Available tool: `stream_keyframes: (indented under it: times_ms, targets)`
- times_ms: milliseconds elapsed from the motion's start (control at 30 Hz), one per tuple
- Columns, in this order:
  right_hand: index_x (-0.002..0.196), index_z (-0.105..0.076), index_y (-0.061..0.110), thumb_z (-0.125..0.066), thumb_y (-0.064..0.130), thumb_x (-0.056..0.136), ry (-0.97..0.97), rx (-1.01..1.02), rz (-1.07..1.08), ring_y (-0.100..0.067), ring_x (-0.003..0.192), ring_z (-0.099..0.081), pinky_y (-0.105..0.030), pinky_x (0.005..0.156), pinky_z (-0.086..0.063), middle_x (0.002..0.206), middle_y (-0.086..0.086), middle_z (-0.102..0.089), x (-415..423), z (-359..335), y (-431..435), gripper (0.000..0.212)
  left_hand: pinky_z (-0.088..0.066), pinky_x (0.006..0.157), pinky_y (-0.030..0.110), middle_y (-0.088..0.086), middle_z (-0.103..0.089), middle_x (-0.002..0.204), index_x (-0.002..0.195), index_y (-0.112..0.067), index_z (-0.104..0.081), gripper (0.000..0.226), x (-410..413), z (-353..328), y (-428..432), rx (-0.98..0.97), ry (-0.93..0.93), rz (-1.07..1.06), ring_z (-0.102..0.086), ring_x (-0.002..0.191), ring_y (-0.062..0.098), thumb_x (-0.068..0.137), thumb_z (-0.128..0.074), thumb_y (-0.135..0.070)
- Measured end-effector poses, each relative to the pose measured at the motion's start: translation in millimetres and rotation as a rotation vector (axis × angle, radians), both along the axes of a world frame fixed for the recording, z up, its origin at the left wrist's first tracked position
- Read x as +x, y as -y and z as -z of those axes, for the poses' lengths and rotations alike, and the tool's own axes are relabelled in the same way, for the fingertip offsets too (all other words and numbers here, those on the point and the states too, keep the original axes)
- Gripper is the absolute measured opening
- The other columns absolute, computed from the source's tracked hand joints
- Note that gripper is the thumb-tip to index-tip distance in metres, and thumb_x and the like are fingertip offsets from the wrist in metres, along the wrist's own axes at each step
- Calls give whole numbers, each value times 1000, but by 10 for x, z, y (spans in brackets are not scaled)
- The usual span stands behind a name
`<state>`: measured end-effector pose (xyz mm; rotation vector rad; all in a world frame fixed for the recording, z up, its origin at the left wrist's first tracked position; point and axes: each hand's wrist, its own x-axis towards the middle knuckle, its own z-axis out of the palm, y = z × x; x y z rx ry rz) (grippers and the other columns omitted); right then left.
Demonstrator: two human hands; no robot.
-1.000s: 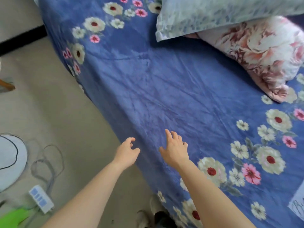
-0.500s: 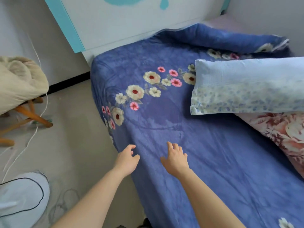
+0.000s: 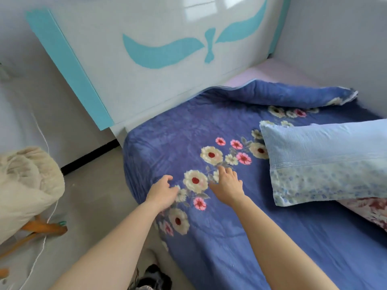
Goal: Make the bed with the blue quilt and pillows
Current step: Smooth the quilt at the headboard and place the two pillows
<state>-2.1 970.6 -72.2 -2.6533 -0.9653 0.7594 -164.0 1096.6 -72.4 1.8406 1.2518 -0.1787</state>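
A blue quilt (image 3: 230, 237) with cream and pink flowers covers the bed. Its far edge (image 3: 289, 95) is folded back near the headboard, baring pale pink mattress. A light blue pillow (image 3: 326, 160) lies on the right, on top of a pink floral pillow (image 3: 370, 210). My left hand (image 3: 162, 191) hovers at the bed's left edge with its fingers loosely curled and nothing in them. My right hand (image 3: 227, 185) is flat, fingers spread, over the flower print beside the blue pillow.
A white headboard (image 3: 146, 80) with turquoise trim stands at the top. On the left floor is a wooden stool (image 3: 39, 229) with a cream blanket (image 3: 25, 185) piled on it and a white cord (image 3: 45, 241) hanging down. A wall runs along the bed's right side.
My view has swung up from the middle of the bed to its head end. Both hands have travelled along the quilt toward the headboard, staying empty and side by side.
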Motion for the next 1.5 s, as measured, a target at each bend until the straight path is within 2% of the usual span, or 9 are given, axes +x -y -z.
stream_keyframes:
  times_ms: [167,367,533,700,933,1100,1200,1367,1500]
  targets:
    - [144,-28,17,-50,38,93,-6,-10,131,-31,133,-31,-51,105,-29,145,-8,-35,220,-167,-809,60,-43,87,31,6,-50,140,141,-22,-40,47,501,-197,-1049,54,34,146,-53,118,24,95,-48,-28]
    - [143,-31,17,-50,34,90,3,28,283,-29,131,-34,-46,103,-34,142,-7,-39,677,-244,-1229,59,-46,76,30,8,-48,141,142,-22,-38,48,1274,-294,-1673,51,91,336,-58,111,22,95,-47,-26]
    - [145,-30,17,-50,37,91,18,-2,410,-28,135,-29,-48,106,-30,148,-6,-34,1226,-226,-1452,61,-46,78,30,5,-49,139,142,-23,-39,48,1976,-378,-1978,87,144,470,-57,109,21,95,-47,-25]
    - [142,-31,16,-48,36,90,19,-37,480,-29,131,-32,-47,104,-31,145,-7,-36,1776,-270,-1728,58,-50,76,34,-1,-53,119,142,-20,-39,48,2685,-463,-2296,112,134,540,-61,96,21,95,-46,-24]
    - [147,-26,17,-49,37,91,50,-74,551,-29,133,-31,-49,104,-31,146,-7,-35,2431,-470,-1885,63,-49,79,33,4,-47,141,143,-20,-38,49,3433,-551,-2491,81,155,619,-57,104,19,94,-45,-23]
    - [146,-27,17,-48,37,92,27,-49,592,-28,134,-30,-50,105,-31,145,-5,-35,2912,-550,-2148,61,-46,78,32,5,-43,143,143,-19,-37,50,4024,-517,-2844,112,115,677,-55,108,22,94,-45,-25]
    - [145,-28,16,-50,39,91,45,-54,623,-29,135,-29,-50,105,-34,146,-6,-35,3342,-526,-2351,62,-43,92,35,6,-42,144,143,-19,-38,51,4509,-411,-3103,154,75,717,-46,127,25,93,-47,-26]
    - [145,-29,18,-49,38,92,54,-65,710,-27,130,-35,-43,105,-34,143,-4,-39,4366,-136,-2726,61,-39,105,39,3,-39,148,142,-18,-39,51,5665,109,-3454,155,81,783,-36,135,22,93,-48,-27]
    - [144,-30,19,-48,38,92,4,-103,771,-28,128,-35,-44,104,-36,145,-4,-34,5214,492,-2959,58,-22,118,36,0,-8,163,151,-23,-23,74,6502,797,-3609,129,77,918,-4,150,20,87,-55,-39]
